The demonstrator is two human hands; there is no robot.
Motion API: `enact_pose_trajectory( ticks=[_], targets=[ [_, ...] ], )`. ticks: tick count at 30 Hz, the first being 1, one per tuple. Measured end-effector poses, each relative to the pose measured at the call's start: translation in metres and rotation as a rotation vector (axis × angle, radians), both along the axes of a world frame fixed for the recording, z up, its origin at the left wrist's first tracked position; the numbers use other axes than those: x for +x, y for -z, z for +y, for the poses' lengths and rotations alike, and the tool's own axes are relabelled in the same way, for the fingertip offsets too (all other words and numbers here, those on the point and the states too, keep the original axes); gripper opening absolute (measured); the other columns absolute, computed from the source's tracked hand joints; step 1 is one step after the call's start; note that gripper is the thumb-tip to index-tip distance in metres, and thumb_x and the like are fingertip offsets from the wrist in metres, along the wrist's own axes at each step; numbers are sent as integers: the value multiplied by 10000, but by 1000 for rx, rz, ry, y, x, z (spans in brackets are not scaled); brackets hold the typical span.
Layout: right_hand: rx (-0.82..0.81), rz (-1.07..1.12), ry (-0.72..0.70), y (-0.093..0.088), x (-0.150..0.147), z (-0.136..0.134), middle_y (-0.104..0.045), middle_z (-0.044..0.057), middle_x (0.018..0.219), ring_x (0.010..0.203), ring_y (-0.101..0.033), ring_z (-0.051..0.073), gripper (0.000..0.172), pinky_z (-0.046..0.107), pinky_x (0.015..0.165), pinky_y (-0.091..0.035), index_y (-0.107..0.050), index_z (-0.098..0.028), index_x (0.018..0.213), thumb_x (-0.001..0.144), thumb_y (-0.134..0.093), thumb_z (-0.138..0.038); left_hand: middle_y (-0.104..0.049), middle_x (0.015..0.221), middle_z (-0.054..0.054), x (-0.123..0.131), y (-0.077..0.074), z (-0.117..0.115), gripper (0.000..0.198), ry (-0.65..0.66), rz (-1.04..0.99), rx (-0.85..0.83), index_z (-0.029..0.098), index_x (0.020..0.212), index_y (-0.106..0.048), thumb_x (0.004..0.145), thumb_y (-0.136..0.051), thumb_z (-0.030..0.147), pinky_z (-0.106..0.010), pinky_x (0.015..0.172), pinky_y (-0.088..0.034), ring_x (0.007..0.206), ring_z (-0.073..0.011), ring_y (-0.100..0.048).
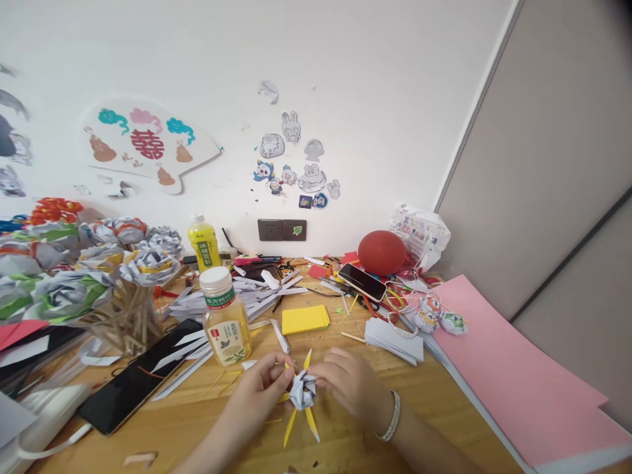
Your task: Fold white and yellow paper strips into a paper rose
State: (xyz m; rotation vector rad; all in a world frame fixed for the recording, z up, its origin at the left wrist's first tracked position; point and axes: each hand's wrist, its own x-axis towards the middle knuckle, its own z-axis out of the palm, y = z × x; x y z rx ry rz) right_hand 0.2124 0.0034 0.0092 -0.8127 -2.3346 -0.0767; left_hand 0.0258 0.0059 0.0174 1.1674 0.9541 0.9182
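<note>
A small folded paper flower (pixel 302 390) of printed grey-white paper, with yellow strips sticking out above and below it, is held low over the wooden table (pixel 434 408). My left hand (pixel 261 384) pinches its left side with curled fingers. My right hand (pixel 350 385), with a pale bracelet on the wrist, grips its right side, fingers closed around the paper.
A bottle of yellow drink (pixel 226 318) stands just behind my left hand, a second yellow bottle (pixel 204 241) further back. Paper strips (pixel 257 293), a yellow pad (pixel 305 318), a phone (pixel 362 282), a red ball (pixel 382 253), pink sheets (pixel 513 368), a black tablet (pixel 141 378) and paper flowers (pixel 99 263) surround the work spot.
</note>
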Motion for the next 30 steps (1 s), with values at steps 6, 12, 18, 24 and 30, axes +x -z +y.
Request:
enact_pose_trajectory(
  ticks=[6,12,18,24,30],
  targets=[
    [45,109,78,-7,5,-2,-644,53,788,689,-526,184,266,316,623,-406,-564,-172,1006,955,-308,-224,-561,510,40,-1,-5,1,493,-51,-26,-18,178,649,-521,499,-732,598,-202,452,-416,477,-107,-502],
    [11,267,70,-6,-2,-8,-603,41,722,657,-506,175,236,296,594,-388,-575,-182,932,939,-351,-257,-589,541,24,-1,-6,2,439,-66,-81,38,168,625,-555,527,-750,549,-205,516,-425,523,-112,-527],
    [71,182,105,-4,-7,-9,-569,41,693,636,-464,174,301,290,580,-363,-597,-173,891,950,-330,-298,-594,540,29,-1,-5,3,425,-95,-57,61,168,638,-582,527,-753,540,-199,541,-421,539,-115,-539],
    [184,103,188,0,-6,-10,-540,38,647,610,-433,182,272,299,555,-328,-610,-172,876,932,-349,-226,-605,534,25,0,-4,1,434,-113,-57,60,169,629,-577,506,-758,544,-216,538,-435,529,-126,-553],
    [189,172,156,4,-7,-10,-595,35,691,616,-471,170,201,295,555,-346,-569,-171,941,917,-371,-196,-604,522,31,3,-7,-1,430,-107,-66,54,169,626,-575,502,-765,534,-211,531,-429,519,-120,-550]
  ],
)
